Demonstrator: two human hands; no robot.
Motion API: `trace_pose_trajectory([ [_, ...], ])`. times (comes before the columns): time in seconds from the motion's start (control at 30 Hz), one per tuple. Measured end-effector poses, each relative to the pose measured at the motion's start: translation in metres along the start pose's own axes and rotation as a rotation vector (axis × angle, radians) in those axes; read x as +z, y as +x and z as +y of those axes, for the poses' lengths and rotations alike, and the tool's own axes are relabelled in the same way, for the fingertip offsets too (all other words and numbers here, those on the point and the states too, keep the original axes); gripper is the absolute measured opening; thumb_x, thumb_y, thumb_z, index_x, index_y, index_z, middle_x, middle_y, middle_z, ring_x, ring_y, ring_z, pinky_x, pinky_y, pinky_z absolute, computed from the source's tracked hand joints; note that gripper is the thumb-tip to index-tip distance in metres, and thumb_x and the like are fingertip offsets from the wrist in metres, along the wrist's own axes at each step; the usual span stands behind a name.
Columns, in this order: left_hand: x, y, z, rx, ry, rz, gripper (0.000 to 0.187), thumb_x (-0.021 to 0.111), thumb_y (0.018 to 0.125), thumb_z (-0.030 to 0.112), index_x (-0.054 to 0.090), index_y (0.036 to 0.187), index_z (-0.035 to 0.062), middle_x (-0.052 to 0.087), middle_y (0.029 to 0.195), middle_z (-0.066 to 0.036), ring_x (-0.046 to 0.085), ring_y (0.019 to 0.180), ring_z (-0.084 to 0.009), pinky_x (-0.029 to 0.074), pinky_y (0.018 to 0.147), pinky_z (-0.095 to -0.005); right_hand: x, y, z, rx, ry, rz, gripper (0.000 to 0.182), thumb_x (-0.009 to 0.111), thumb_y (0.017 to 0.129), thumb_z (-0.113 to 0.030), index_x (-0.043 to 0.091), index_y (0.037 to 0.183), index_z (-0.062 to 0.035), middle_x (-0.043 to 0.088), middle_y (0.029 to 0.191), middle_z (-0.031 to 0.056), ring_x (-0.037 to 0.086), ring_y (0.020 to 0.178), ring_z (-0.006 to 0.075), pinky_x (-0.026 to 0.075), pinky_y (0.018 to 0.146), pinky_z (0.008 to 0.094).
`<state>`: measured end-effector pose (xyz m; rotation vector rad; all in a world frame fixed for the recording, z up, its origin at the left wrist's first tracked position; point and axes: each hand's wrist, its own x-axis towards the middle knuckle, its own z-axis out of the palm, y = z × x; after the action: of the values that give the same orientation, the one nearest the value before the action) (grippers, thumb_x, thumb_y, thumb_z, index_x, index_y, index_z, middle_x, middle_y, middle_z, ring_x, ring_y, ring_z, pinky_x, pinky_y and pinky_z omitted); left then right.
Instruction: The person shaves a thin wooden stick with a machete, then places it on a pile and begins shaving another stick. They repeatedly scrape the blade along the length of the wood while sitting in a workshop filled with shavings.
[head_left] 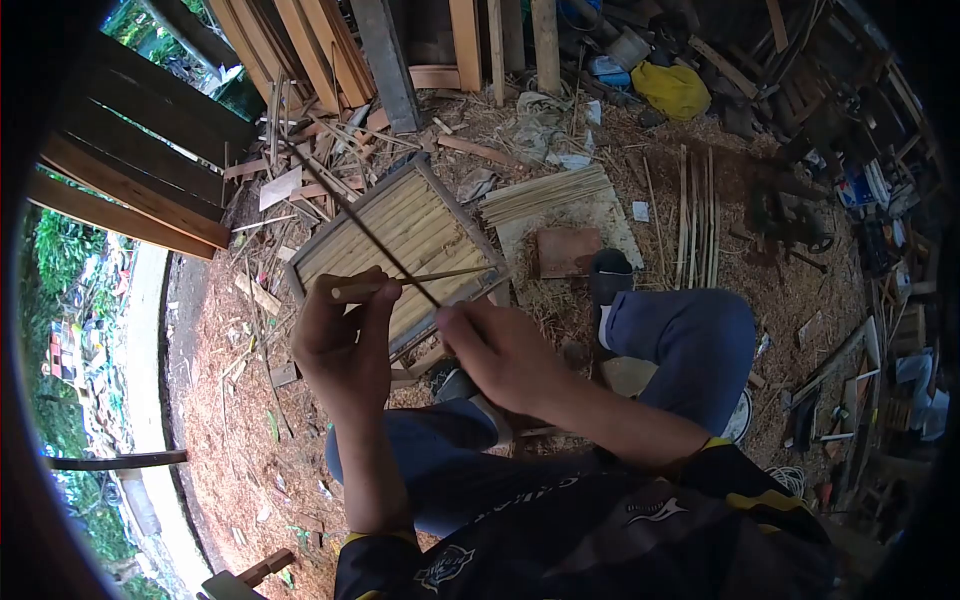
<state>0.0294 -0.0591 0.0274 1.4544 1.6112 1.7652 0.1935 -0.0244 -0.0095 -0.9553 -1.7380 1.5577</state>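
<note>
My left hand [345,340] is closed around a pale, tapering stick [440,274] that points right. Its blunt, thicker end sticks out past my fingers. In my right hand [505,355], thumb and fingers pinch the near end of a long, thin dark strip [345,205]. The strip runs up and to the left, crossing the pale stick close to both hands. Beneath them on the ground lies a framed panel [385,235] of side-by-side yellowish slats in a dark wooden frame. The hands hide part of its lower edge.
Thin pale slats [545,195] lie on a light board beyond a reddish block [567,252]. Longer strips [697,215] rest further right. Wood shavings [240,375] cover the ground. Planks [320,50] lean at the back near a yellow cloth [670,90]. Clutter lines the right side.
</note>
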Motion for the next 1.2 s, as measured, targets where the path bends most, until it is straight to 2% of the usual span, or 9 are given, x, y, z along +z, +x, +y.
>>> trace_pose_trajectory([
  [0.17,0.001,0.0,-0.003,0.066,0.03,-0.011,0.01,0.071,0.09,-0.01,0.065,0.096,-0.0061,0.071,0.096,-0.012,0.07,0.09,-0.0138,0.06,0.075,-0.025,0.0,0.005,0.018,0.031,-0.025,0.015,0.051,0.045,0.109,-0.041,0.06,0.08,-0.0018,0.054,0.062,0.0079,0.054,0.058,0.0169,0.042,0.059,0.0371],
  [0.27,0.002,0.0,-0.004,0.071,0.017,-0.027,0.01,0.071,0.09,-0.01,0.065,0.097,-0.0068,0.07,0.096,-0.012,0.069,0.09,-0.0136,0.06,0.073,-0.0245,-0.004,0.0,0.003,-0.003,-0.055,0.015,0.059,0.045,0.107,-0.045,0.061,0.077,0.0029,0.061,0.065,0.0216,0.064,0.063,0.0381,0.047,0.064,0.048],
  [0.47,0.003,-0.003,-0.004,0.042,-0.003,-0.036,0.012,0.071,0.089,-0.012,0.065,0.097,-0.0062,0.069,0.097,-0.012,0.069,0.091,-0.0135,0.061,0.072,-0.0246,-0.008,0.004,0.025,0.12,-0.011,-0.006,0.057,0.046,0.107,-0.043,0.062,0.077,0.0027,0.059,0.063,0.0206,0.063,0.061,0.037,0.046,0.063,0.0475],
  [0.57,0.003,-0.002,-0.002,0.056,0.009,-0.054,0.013,0.071,0.089,-0.011,0.064,0.098,-0.0054,0.069,0.098,-0.012,0.069,0.091,-0.0133,0.061,0.072,-0.0247,-0.008,-0.005,0.005,0.021,0.027,0.011,0.056,0.046,0.107,-0.043,0.063,0.078,0.0026,0.059,0.062,0.0206,0.062,0.06,0.0374,0.046,0.062,0.0481],
  [0.67,0.006,-0.004,0.0,0.033,0.031,-0.055,0.013,0.072,0.089,-0.01,0.064,0.098,-0.0049,0.069,0.099,-0.012,0.069,0.091,-0.0131,0.061,0.071,-0.0247,-0.007,-0.01,0.006,-0.052,0.018,-0.008,0.048,0.05,0.108,-0.039,0.06,0.081,-0.0007,0.055,0.062,0.0064,0.054,0.061,0.0136,0.044,0.06,0.0344],
  [0.77,0.003,-0.004,0.0,0.041,0.038,-0.066,0.013,0.072,0.089,-0.01,0.065,0.099,-0.0051,0.069,0.098,-0.011,0.069,0.091,-0.0135,0.061,0.072,-0.0248,-0.014,0.002,0.027,0.203,-0.06,-0.016,0.046,0.052,0.107,-0.038,0.061,0.082,0.0002,0.056,0.062,0.0069,0.054,0.06,0.0148,0.044,0.06,0.0357],
  [0.97,0.002,-0.002,-0.003,0.065,0.036,-0.086,0.013,0.071,0.089,-0.01,0.066,0.1,-0.0057,0.069,0.097,-0.01,0.07,0.09,-0.0143,0.061,0.072,-0.0251,-0.007,-0.011,0.011,-0.094,-0.038,0.021,0.055,0.047,0.109,-0.042,0.061,0.077,0.0003,0.054,0.058,0.0071,0.053,0.054,0.0143,0.042,0.056,0.036],
  [1.1,0.001,-0.001,0.0,0.059,0.063,-0.096,0.013,0.071,0.089,-0.011,0.067,0.1,-0.006,0.069,0.097,-0.01,0.07,0.09,-0.0142,0.062,0.072,-0.026,-0.02,0.003,0.033,0.151,-0.111,0.03,0.056,0.048,0.108,-0.045,0.062,0.077,-0.0006,0.055,0.059,0.006,0.056,0.054,0.0133,0.043,0.055,0.036],
  [1.2,0.001,-0.003,-0.003,0.095,0.037,-0.109,0.013,0.072,0.088,-0.011,0.067,0.1,-0.0062,0.068,0.096,-0.01,0.07,0.09,-0.0142,0.062,0.073,-0.0261,-0.014,-0.005,0.022,0.004,-0.09,0.012,0.059,0.045,0.109,-0.047,0.061,0.076,-0.0011,0.054,0.057,0.0053,0.056,0.054,0.0134,0.043,0.054,0.0358],
])
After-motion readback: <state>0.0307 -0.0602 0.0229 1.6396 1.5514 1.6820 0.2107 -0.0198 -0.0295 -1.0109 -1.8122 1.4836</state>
